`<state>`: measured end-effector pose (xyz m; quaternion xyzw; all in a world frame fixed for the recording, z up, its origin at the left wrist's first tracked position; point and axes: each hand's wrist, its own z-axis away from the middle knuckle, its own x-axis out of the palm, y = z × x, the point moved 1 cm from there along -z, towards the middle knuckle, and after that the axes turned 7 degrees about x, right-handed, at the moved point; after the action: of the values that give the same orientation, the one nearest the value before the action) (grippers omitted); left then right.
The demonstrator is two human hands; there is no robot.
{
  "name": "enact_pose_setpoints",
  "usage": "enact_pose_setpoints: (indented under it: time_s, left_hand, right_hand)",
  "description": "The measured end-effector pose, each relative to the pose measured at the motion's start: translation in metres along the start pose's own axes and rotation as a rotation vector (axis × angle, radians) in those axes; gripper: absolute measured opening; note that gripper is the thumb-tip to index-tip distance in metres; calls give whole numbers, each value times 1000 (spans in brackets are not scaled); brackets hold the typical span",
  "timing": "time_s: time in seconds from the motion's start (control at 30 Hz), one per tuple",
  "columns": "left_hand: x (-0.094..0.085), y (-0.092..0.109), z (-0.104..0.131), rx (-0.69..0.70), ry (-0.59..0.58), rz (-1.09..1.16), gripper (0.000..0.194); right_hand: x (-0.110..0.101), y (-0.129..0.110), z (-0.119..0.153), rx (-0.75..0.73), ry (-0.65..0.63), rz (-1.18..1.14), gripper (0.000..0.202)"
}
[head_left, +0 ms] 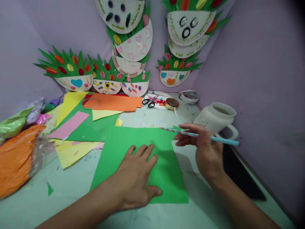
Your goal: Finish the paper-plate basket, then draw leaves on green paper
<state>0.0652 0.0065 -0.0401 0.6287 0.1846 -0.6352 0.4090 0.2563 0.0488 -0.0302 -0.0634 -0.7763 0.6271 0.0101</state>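
Observation:
A green sheet of paper [164, 165] lies flat on the table in front of me. My left hand [138, 175] rests on it, palm down, with the fingers spread. Over the sheet's right edge my right hand [207, 149] holds a light blue pencil [224, 140] between thumb and fingers. The pencil is tilted nearly level, its patterned end pointing left above the paper. It appears to be off the sheet.
Coloured paper sheets, an orange one [114, 102] among them, lie back left. Bags of orange clay [19, 156] sit at the left edge. Black-handled scissors [150, 101] are at the back. A white mug [214, 117] and a black flat object [245, 175] stand right, near the wall.

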Motion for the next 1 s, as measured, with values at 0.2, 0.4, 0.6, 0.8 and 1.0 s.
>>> enact_pose_setpoints:
  time_s: [0.2, 0.4, 0.6, 0.8, 1.0]
  left_hand:
    - [5, -4, 1, 0, 4, 81, 89]
    - [2, -8, -2, 1, -72, 109, 86]
    - [17, -19, -7, 69, -22, 94, 90]
    - [29, -23, -11, 83, 12, 58, 91]
    - [21, -18, -9, 59, -37, 117, 91]
  right_hand:
    - [4, -8, -13, 307, 122, -384, 29]
    - [29, 23, -3, 387, 54, -479, 28]
    - [37, 34, -4, 384, -45, -160, 30]
    - [43, 31, -6, 409, -57, 34, 29]
    - [46, 13, -8, 282, 16, -47, 33]
